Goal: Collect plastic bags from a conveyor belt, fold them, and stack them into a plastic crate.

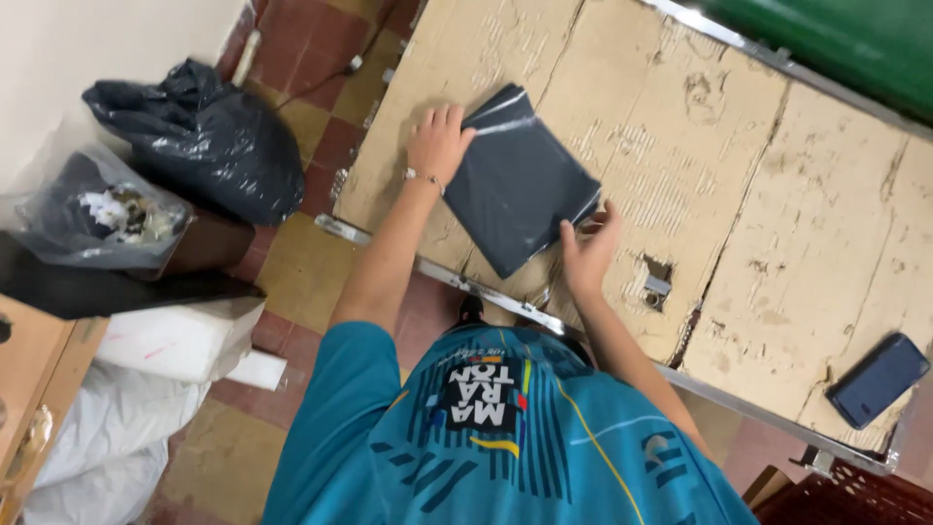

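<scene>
A flat dark grey plastic-wrapped package (515, 185) lies on a table covered with worn cardboard (758, 224). My left hand (437, 141) rests flat on the cardboard against the package's left edge, fingers together and touching it. My right hand (586, 251) is at the package's near right corner, fingers curled around its edge. Both arms reach forward from my teal shirt.
A dark blue phone (878, 379) lies near the table's right front edge. A metal rail (486, 292) runs along the table front. On the tiled floor at left stand black rubbish bags (199, 136), a bin with waste (107, 214) and white bags (107, 437).
</scene>
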